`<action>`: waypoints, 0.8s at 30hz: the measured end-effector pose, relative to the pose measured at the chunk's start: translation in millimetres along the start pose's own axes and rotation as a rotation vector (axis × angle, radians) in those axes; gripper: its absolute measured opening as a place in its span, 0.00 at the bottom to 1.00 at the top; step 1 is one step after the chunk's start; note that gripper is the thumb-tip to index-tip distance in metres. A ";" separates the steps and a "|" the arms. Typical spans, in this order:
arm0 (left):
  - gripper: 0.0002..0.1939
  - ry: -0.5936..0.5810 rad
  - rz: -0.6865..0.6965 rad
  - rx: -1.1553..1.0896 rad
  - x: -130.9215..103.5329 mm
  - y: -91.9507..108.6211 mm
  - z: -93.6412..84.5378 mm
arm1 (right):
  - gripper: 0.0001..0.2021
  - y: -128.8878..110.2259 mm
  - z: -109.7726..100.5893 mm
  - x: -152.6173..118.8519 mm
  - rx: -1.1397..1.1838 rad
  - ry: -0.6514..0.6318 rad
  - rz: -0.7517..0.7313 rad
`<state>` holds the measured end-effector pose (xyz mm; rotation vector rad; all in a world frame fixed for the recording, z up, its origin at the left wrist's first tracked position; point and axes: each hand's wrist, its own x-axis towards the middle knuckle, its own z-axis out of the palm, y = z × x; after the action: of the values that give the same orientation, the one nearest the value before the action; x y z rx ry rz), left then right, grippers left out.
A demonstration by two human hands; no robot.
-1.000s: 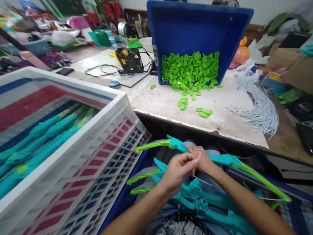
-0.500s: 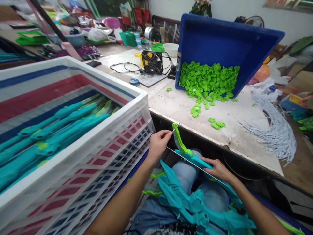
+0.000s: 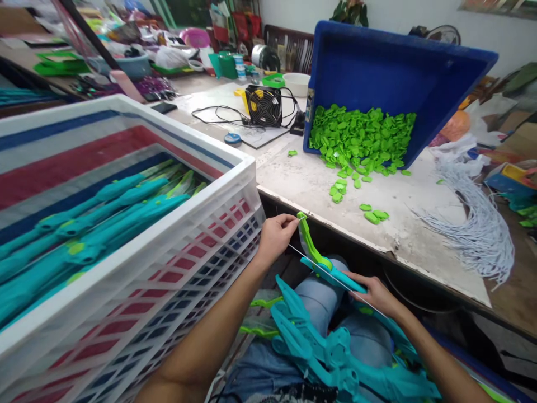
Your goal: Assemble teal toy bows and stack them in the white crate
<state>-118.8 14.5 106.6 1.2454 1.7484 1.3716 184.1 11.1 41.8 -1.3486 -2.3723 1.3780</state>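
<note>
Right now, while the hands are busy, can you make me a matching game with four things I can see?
Things:
1. Left hand
2. Fan
3. Right hand
4. Bin

Clues:
A. Blue, with green bits inside
B. Grips the bow
C. Pinches the string
D. Black, with a round grille

Right pairs: 1-C, 2-D, 3-B, 4-A
</note>
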 end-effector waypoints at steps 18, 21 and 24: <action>0.09 0.231 0.043 0.145 -34.7 -33.1 8.3 | 0.14 -46.4 14.6 22.7 -0.207 0.506 -0.324; 0.09 0.232 0.047 0.130 -40.9 -35.0 3.1 | 0.13 -98.0 13.9 66.4 -0.110 0.494 -0.484; 0.08 0.220 0.037 0.114 -43.1 -36.1 -2.0 | 0.10 -138.7 16.4 105.9 -0.073 0.422 -0.570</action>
<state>-114.9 -27.0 68.7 1.2306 1.9864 1.4965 22.7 48.2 99.0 -0.7693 -2.2638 0.7706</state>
